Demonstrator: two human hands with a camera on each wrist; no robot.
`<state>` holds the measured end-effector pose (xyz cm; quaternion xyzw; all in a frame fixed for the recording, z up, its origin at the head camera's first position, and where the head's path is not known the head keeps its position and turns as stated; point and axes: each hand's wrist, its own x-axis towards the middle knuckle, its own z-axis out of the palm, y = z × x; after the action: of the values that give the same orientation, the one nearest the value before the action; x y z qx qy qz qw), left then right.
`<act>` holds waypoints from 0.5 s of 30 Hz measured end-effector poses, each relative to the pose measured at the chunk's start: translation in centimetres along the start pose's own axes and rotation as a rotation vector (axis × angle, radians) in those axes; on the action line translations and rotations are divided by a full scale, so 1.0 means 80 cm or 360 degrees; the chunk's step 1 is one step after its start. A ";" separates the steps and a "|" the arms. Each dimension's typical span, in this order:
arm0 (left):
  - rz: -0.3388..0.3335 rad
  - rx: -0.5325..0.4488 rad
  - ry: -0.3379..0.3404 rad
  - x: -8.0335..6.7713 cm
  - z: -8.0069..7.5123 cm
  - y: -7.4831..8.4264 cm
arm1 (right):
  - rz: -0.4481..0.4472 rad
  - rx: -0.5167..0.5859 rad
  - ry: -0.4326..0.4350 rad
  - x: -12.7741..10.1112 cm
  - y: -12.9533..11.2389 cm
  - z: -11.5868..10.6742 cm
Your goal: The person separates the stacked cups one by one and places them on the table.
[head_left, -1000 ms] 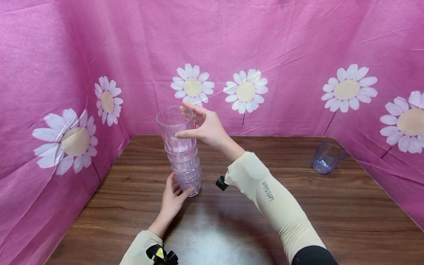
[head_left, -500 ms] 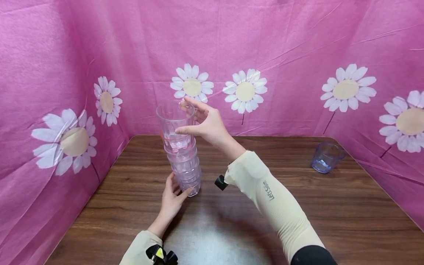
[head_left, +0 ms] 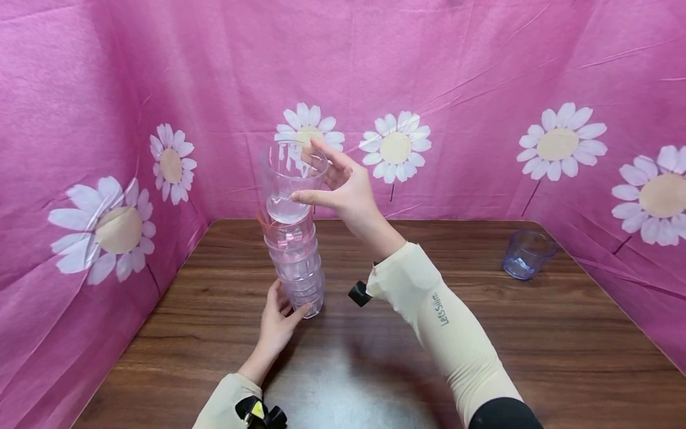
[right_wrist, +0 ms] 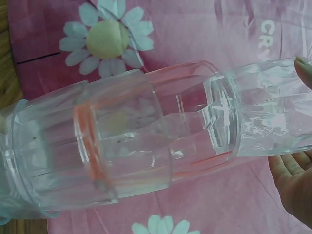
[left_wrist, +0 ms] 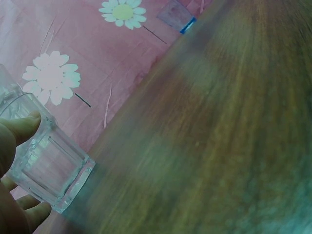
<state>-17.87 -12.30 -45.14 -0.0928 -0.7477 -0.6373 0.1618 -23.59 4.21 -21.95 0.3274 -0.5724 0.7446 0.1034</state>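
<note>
A stack of clear plastic cups (head_left: 297,262) stands on the wooden table (head_left: 482,333) left of centre. My left hand (head_left: 278,319) grips the bottom cup of the stack (left_wrist: 46,170), thumb and fingers round its base. My right hand (head_left: 343,190) holds the top clear cup (head_left: 289,179) by its side, its base still just inside the pink-rimmed cup (right_wrist: 146,141) below it. In the right wrist view the top cup (right_wrist: 263,112) sits partly out of the stack.
A single bluish cup (head_left: 526,253) stands at the table's far right, also seen as the bluish cup (left_wrist: 175,13) in the left wrist view. Pink flowered cloth (head_left: 482,89) walls the table on three sides.
My right hand has drawn the top cup upward, so it now rides higher out of the stack. The left hand and the rest of the stack stay put.
</note>
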 end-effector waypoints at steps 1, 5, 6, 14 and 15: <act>-0.0001 0.0000 0.0000 0.000 0.000 0.000 | -0.0011 0.0015 0.0005 0.000 -0.001 -0.001; -0.0005 -0.0004 0.0005 0.000 0.000 0.000 | -0.0041 0.0043 0.0026 0.000 -0.006 -0.004; -0.0005 -0.0005 0.0006 0.000 0.000 0.000 | -0.0043 0.0058 0.0036 0.000 -0.008 -0.005; -0.0019 -0.0005 0.0007 0.000 0.000 -0.002 | -0.0035 0.0104 0.0133 -0.003 -0.015 -0.021; -0.0019 -0.0006 0.0006 0.000 0.000 -0.002 | -0.0031 0.0097 0.0140 -0.004 -0.015 -0.024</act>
<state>-17.98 -12.32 -45.31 -0.0874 -0.7467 -0.6399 0.1594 -23.41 6.40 -21.40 0.3029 -0.5411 0.7744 0.1257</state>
